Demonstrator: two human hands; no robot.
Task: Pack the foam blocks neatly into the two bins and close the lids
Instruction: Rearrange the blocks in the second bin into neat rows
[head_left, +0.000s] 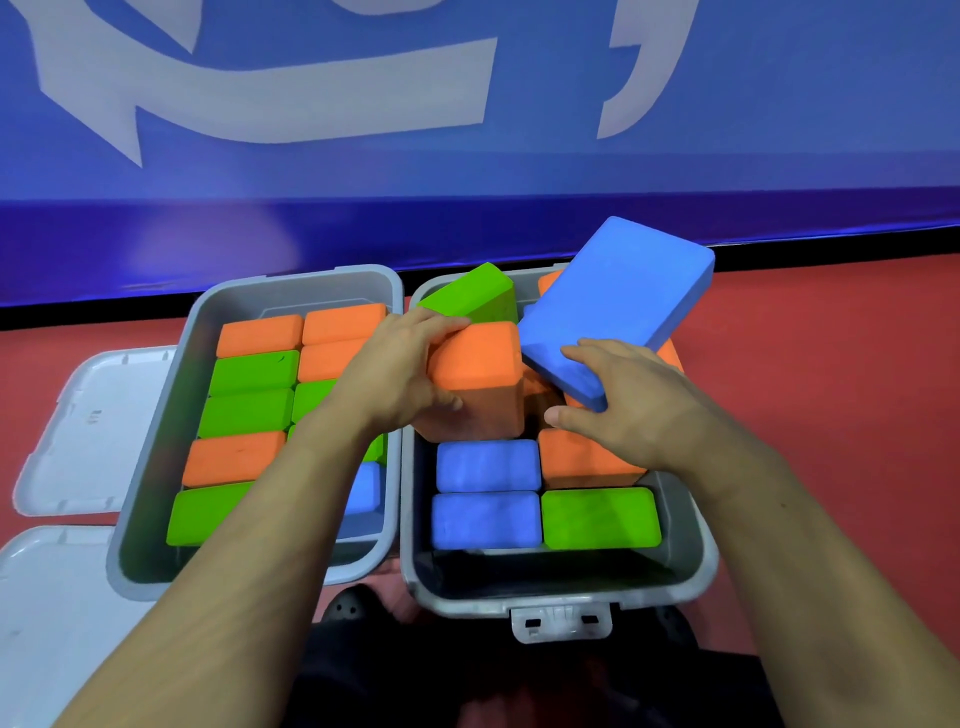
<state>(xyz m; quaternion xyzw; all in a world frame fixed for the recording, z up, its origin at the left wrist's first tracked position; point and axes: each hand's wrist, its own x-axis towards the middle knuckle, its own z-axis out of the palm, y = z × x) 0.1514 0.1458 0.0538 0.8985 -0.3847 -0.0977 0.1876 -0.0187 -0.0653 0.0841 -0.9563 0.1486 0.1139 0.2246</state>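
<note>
Two grey bins stand side by side on a red floor. The left bin (156, 415) holds neat rows of orange, green and blue foam blocks. In the right bin (696, 551), two blue blocks (485, 493) and a green block (600, 517) lie packed at the near end, with loose blocks piled behind them. My left hand (400, 369) grips an orange block (478, 358) over the right bin. My right hand (628, 400) holds the near end of a tilted blue block (618, 301). A green block (470, 291) leans at the far end.
Two white lids lie flat on the floor to the left of the bins, one (88, 431) farther and one (52, 623) nearer. A blue wall banner (467, 130) rises just behind the bins. A latch (561, 621) hangs on the right bin's near wall.
</note>
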